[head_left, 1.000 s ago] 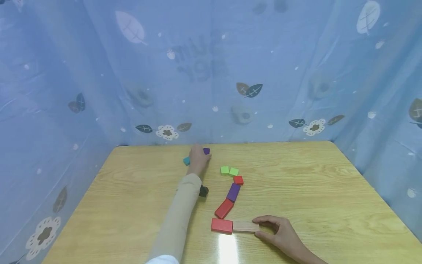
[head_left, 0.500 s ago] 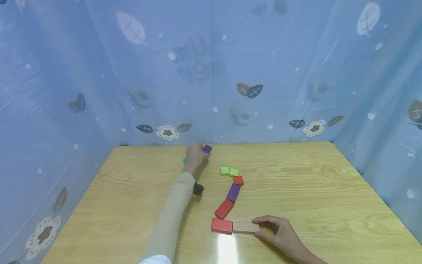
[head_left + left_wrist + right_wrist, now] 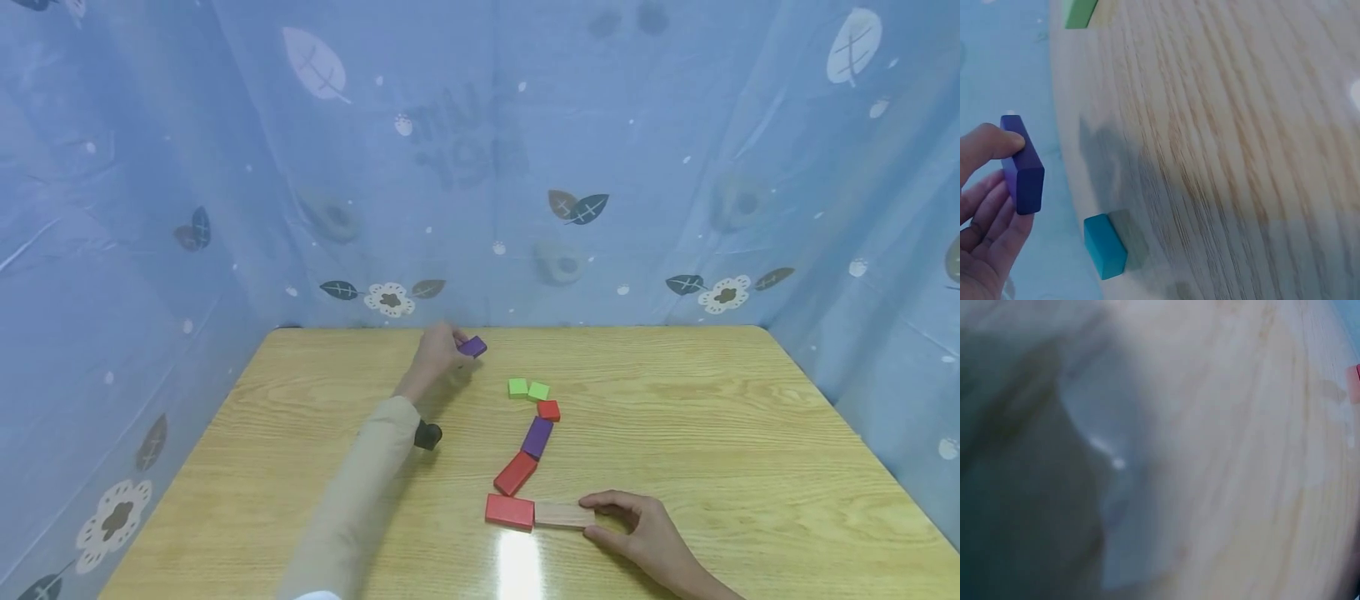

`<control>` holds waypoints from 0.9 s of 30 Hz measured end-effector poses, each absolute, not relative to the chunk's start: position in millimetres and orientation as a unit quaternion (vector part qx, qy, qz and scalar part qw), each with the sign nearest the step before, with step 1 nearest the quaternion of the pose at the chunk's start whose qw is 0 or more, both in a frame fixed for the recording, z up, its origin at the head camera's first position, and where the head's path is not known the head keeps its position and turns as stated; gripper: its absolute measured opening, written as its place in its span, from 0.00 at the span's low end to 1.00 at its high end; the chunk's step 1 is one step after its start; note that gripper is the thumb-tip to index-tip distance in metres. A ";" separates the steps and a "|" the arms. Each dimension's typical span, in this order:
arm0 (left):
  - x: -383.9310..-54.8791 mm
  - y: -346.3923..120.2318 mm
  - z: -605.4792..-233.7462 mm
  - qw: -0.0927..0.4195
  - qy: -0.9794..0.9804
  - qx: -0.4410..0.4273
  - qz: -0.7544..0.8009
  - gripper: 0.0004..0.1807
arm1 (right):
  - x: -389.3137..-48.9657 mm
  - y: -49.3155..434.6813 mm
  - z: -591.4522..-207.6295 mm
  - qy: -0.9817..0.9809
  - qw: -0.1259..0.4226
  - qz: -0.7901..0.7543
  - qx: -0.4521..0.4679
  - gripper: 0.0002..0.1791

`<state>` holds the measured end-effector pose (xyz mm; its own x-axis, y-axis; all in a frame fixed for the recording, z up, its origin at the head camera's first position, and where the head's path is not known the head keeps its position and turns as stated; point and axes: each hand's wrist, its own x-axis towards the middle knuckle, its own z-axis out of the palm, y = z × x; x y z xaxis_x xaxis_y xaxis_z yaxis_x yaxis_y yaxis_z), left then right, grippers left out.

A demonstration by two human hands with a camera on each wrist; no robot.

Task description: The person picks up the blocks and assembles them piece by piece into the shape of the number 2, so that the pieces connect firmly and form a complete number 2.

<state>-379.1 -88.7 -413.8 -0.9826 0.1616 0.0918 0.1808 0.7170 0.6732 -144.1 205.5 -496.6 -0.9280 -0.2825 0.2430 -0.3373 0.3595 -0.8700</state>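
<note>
Near the far edge of the table, my left hand (image 3: 437, 357) pinches a purple block (image 3: 472, 347) between thumb and fingers. In the left wrist view the same purple block (image 3: 1024, 169) is raised above the table, and a teal block (image 3: 1105, 246) lies below it near the edge. My right hand (image 3: 651, 537) grips the right end of a plain wooden block (image 3: 564, 514), thumb and fingers on opposite sides. That block meets a red block (image 3: 510, 512) at its left end. The right wrist view is blurred and its hand is hard to make out.
From the red block a curved line runs away: another red block (image 3: 516, 473), a purple block (image 3: 537, 437), a small red block (image 3: 548, 410) and two light green blocks (image 3: 518, 388). A black object (image 3: 428, 434) shows beside the left sleeve. A blue curtain (image 3: 495, 167) hangs behind the table.
My left hand has taken up the purple block from the far edge, and the left forearm has shifted left. The teal block has become hidden in the head view. My right hand stays put.
</note>
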 end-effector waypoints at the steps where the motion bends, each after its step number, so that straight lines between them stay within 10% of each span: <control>1: -378.1 -89.5 -412.8 0.016 -0.929 -0.101 -0.355 0.22 | -144.3 205.6 -496.7 -0.825 0.030 0.532 0.190 0.14; 27: -338.4 -94.8 -422.3 -0.048 -0.933 -0.239 -0.265 0.14 | -144.5 205.8 -495.8 -0.829 0.019 0.528 0.182 0.14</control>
